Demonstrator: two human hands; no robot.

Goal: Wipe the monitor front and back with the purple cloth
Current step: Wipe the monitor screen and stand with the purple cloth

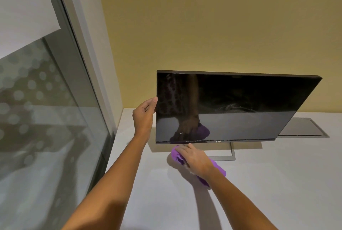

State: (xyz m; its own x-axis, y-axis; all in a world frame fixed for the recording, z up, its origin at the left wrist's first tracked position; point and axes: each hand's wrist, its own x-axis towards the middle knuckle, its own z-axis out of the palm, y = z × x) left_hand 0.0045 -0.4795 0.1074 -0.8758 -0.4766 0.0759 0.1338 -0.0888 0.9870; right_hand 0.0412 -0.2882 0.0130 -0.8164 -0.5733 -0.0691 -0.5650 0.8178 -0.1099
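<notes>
A black monitor [240,107] with a dark, switched-off screen stands on a grey frame stand on the white desk [277,174], its screen facing me. My left hand [144,115] grips the monitor's left edge about halfway up. My right hand [194,157] is just below the screen's lower left bezel, closed on the bunched purple cloth [218,168], which sticks out on both sides of the hand. The hand and cloth are mirrored in the screen. The monitor's back is hidden.
A yellow wall [203,26] rises close behind the monitor. A glass partition with a grey frame [77,81] runs along the desk's left side. A grey cable hatch [303,128] is set in the desk behind the monitor's right end.
</notes>
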